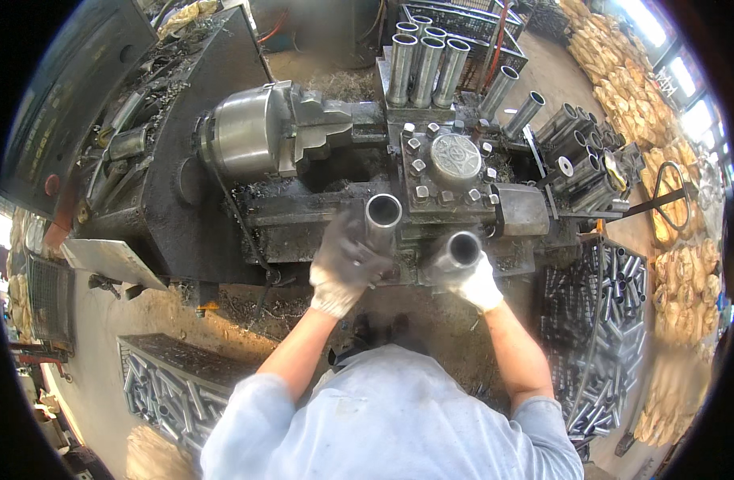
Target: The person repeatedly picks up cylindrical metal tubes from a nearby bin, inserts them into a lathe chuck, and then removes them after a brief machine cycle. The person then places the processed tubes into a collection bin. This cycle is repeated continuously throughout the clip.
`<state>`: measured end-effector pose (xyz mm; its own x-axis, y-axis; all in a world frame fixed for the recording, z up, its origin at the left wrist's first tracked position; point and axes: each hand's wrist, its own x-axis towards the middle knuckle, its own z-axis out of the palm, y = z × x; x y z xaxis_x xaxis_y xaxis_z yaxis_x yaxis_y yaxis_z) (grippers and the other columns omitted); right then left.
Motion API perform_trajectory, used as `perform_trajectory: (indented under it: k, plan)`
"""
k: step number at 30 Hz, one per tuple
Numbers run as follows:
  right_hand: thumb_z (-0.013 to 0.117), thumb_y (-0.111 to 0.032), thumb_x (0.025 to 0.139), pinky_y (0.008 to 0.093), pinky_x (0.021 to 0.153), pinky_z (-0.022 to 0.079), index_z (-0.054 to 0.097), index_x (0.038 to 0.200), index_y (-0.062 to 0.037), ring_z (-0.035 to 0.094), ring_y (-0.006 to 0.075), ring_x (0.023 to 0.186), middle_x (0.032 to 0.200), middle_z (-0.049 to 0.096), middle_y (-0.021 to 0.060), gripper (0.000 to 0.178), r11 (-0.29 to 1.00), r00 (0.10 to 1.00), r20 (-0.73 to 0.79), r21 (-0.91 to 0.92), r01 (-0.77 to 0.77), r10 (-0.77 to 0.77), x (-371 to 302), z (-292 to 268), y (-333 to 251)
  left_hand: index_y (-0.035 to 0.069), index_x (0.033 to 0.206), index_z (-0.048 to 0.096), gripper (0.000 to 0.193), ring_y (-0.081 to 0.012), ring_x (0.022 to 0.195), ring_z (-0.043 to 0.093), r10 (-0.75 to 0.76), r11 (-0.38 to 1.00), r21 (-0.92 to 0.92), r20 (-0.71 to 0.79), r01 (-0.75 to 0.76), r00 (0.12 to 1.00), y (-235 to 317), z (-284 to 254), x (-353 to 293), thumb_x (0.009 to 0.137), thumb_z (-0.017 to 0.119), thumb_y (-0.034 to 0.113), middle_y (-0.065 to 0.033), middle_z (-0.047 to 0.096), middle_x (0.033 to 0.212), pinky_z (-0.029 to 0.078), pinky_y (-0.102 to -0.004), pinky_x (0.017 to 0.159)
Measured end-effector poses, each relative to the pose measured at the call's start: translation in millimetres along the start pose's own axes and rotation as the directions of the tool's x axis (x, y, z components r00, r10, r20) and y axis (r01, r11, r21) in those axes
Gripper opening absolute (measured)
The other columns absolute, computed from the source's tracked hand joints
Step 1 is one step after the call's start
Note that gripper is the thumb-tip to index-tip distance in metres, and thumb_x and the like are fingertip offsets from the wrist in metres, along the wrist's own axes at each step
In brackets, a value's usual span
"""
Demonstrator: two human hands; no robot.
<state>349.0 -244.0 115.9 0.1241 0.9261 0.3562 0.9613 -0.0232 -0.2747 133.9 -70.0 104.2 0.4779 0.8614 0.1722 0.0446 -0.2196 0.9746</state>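
While my left hand closes around one metal tube and my right hand around a second tube, I'd hold both firmly, keeping their ends clear of the turret beyond my grips.

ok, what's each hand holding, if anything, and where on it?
Left hand: a metal tube, by its side below the open end. Right hand: another tube, also by its side below the open end. Exact finger placement is blurred.
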Motion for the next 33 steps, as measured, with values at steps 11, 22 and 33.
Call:
perform_trajectory:
  k: [11, 22, 33]
  plan:
    - [0.073, -0.025, 0.088, 0.0531, 0.077, 0.061, 0.067, 0.120, -0.0025, 0.075, 0.0365, 0.092, 0.110, 0.070, 0.0257, 0.041, 0.986, 0.898, 0.410, -0.013, -0.169, 0.159, 39, 72, -112, 0.004, 0.140, 0.058, 0.049, -0.0263, 0.106, 0.073, -0.215, 0.793, -0.565, 0.092, 0.229, 0.972, -20, -80, 37, 0.105, 0.069, 0.036, -0.0132, 0.070, 0.124, 0.060, -0.0375, 0.096]
    - [0.083, -0.054, 0.082, 0.0407, 0.083, 0.059, 0.069, 0.124, 0.0023, 0.075, 0.0299, 0.090, 0.099, 0.077, 0.0218, 0.071, 0.605, 0.664, 0.706, 0.424, -0.674, 0.245, 122, 14, -108, 0.007, 0.146, 0.055, 0.077, -0.0331, 0.132, 0.060, -0.427, 0.305, -0.883, 0.207, 0.356, 0.880, -1, -65, -1, 0.107, 0.039, 0.071, -0.0171, 0.064, 0.138, 0.041, -0.0483, 0.120]
    - [0.082, -0.021, 0.075, 0.0446, 0.082, 0.063, 0.063, 0.133, -0.0042, 0.077, 0.0370, 0.092, 0.103, 0.075, 0.0206, 0.063, 0.925, 0.966, -0.033, 0.283, 0.254, -0.255, 216, -122, -64, 0.005, 0.131, 0.066, 0.034, -0.0232, 0.112, 0.067, -0.324, 0.752, -0.480, 0.328, 0.452, 0.887, -112, 7, 137, 0.107, 0.064, 0.029, -0.0093, 0.069, 0.126, 0.054, -0.0377, 0.103]
